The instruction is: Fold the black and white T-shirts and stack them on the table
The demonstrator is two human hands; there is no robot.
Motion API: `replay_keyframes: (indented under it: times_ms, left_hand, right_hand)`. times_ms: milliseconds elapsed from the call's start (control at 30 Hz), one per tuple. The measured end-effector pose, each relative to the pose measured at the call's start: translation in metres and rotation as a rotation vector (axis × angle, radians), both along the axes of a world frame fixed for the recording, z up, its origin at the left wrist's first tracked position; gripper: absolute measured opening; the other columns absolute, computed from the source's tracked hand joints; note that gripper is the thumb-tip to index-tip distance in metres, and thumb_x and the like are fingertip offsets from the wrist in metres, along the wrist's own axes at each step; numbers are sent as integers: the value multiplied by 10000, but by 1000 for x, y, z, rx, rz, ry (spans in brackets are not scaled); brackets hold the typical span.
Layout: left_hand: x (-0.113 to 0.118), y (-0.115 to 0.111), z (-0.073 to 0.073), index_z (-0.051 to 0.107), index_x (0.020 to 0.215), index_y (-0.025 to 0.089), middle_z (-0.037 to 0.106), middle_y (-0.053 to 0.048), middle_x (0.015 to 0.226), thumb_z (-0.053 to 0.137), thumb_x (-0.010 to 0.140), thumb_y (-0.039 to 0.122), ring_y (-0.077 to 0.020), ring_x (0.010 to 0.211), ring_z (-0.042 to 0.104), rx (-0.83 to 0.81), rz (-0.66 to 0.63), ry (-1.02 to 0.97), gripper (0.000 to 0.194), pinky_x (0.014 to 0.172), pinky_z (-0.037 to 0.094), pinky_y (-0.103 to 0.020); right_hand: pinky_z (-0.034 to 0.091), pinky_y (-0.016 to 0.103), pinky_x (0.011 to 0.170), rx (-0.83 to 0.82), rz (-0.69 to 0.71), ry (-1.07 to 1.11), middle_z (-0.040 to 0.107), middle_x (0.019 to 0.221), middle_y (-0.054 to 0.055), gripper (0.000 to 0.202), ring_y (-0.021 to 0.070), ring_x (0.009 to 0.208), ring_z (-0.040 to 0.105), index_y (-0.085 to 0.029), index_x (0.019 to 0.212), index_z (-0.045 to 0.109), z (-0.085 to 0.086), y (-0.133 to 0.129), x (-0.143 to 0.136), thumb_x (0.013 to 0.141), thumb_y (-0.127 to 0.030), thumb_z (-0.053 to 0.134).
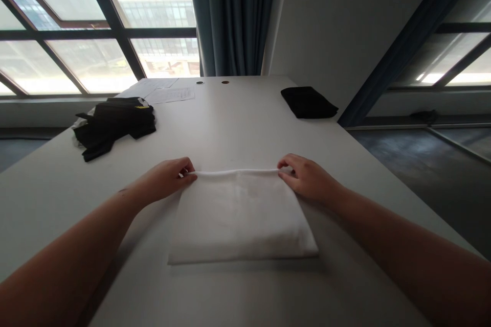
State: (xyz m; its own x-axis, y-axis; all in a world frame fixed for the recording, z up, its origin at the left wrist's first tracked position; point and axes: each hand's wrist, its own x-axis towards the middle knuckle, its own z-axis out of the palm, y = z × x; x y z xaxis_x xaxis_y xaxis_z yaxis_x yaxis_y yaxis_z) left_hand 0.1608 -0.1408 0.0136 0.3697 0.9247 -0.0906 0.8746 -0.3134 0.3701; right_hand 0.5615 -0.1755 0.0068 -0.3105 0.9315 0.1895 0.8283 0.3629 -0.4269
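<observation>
from my remote seat i read the view as a dial centred on the white cloth [241, 219], which lies on the white table [230, 130], its straight near edge at six o'clock. it is already a neat flat rectangle, so i judge its folding well advanced. at ten o'clock the left hand [172, 176] is nearly closed, pinching the far left corner between thumb and fingers; at two o'clock the right hand [309, 176] pinches the far right corner the same way. the cloth's pale on pale, so i can't tell whether that far edge is lifted off the tabletop. further out at ten o'clock, a rumpled black pile [118, 120] looks untidied, perhaps work left over. at one o'clock a black cloth [309, 102] lies flat and folded, seemingly done. papers [172, 94] lie beyond, near eleven.
</observation>
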Motion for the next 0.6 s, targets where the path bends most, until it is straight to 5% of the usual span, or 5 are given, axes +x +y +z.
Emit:
replay_keyframes:
  times_ms: [167, 333, 467, 600]
  left_hand:
    - [2, 5, 0, 708, 990, 251, 793, -35, 983, 624, 894, 558, -243, 858, 729, 42, 61, -13, 332, 777, 557, -348]
    - [48, -47, 6, 747, 1178, 226, 755, -102, 1288, 439, 1062, 409, -286, 1161, 707, 465, -189, 50, 377, 1069, 520, -475]
    - [85, -87, -22, 584, 1522, 183, 517, -162, 1625, 438, 1079, 547, -367, 1517, 458, 510, -302, 68, 593, 1232, 390, -561]
    - [86, -78, -45, 474, 1628, 246, 351, -141, 1729, 428, 1082, 575, -393, 1600, 306, 460, -240, 144, 640, 1281, 285, -615]
  right_hand:
    - [559, 374, 911, 13, 70, -21, 782, 1011, 94, 215, 252, 939, 731, -186, 1060, 745, -10, 9, 3, 928, -235, 583]
    - [428, 533, 1211, 304, 139, -110, 716, 1380, 172, 388, 323, 1373, 605, -133, 1309, 721, -4, -20, -15, 1005, -210, 492]
    - [327, 563, 1285, 208, 306, -200, 506, 1632, 181, 571, 332, 1541, 436, -127, 1569, 540, -12, -59, -49, 1049, -362, 514]
    - [254, 601, 1304, 12, 272, -303, 297, 1734, 179, 742, 364, 1613, 275, -137, 1675, 378, -25, -60, -63, 1050, -513, 515]
